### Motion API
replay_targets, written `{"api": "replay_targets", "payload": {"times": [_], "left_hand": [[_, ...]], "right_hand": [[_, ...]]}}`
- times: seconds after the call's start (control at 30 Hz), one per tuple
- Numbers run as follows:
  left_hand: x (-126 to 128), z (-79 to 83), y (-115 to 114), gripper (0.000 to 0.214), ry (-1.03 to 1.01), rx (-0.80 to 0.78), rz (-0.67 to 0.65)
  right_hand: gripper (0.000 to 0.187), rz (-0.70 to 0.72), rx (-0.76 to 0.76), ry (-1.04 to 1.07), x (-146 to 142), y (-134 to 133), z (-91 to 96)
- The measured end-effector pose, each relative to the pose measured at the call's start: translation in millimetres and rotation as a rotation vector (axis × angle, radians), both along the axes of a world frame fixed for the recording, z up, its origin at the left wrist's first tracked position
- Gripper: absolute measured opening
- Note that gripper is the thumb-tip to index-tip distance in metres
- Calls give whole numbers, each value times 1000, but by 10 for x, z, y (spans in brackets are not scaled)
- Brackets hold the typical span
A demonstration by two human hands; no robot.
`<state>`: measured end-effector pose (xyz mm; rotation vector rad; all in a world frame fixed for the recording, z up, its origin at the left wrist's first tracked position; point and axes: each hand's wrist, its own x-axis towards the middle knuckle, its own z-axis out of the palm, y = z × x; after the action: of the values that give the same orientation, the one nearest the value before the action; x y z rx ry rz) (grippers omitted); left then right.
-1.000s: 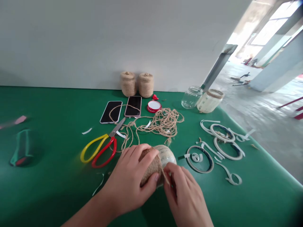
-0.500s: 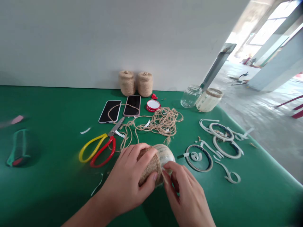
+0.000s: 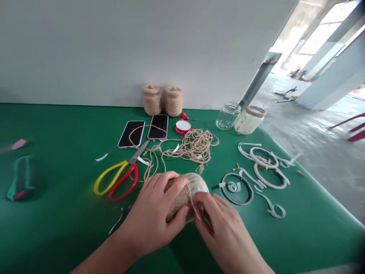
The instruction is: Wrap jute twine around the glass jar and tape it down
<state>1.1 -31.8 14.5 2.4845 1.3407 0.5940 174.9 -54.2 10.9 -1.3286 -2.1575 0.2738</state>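
Note:
A glass jar (image 3: 197,182) lies on its side, its left part covered in close turns of jute twine (image 3: 179,198). My left hand (image 3: 161,213) is wrapped over the twine-covered part, fingers on top and thumb in front. Between the thumb and fingers of my right hand (image 3: 215,219) is a strand of twine, pinched at the edge of the windings beside the bare glass. Past the jar, a loose heap of twine (image 3: 198,146) spreads over the green table (image 3: 68,125). Scissors (image 3: 131,167) with one yellow and one red handle lie left of it.
Two twine-wrapped jars (image 3: 151,101) stand against the wall behind two phones (image 3: 131,134) and a red-rimmed lid (image 3: 183,127). A clear jar (image 3: 228,116) and a tape-covered jar (image 3: 250,121) are at back right. Tape rolls (image 3: 238,189) and paper strips lie right; a green tool (image 3: 21,179) lies left.
My right hand has drawn slightly away from the windings, and the twine strand now shows more clearly between it and the jar. My left hand keeps its hold. The view has shifted slightly.

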Motion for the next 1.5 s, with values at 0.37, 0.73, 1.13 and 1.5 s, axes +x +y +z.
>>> {"api": "replay_targets", "payload": {"times": [0.37, 0.73, 1.13, 1.5], "left_hand": [[-27, 9, 11, 42, -3, -30, 1], [-19, 30, 10, 42, -4, -19, 6], [-39, 16, 21, 40, -18, -29, 7], [-36, 8, 18, 41, -19, -26, -3]], "right_hand": [[11, 19, 42, 16, 5, 20, -21], [14, 150, 15, -56, 56, 44, 13], [16, 130, 46, -16, 59, 64, -16], [16, 140, 83, -159, 86, 50, -28]]}}
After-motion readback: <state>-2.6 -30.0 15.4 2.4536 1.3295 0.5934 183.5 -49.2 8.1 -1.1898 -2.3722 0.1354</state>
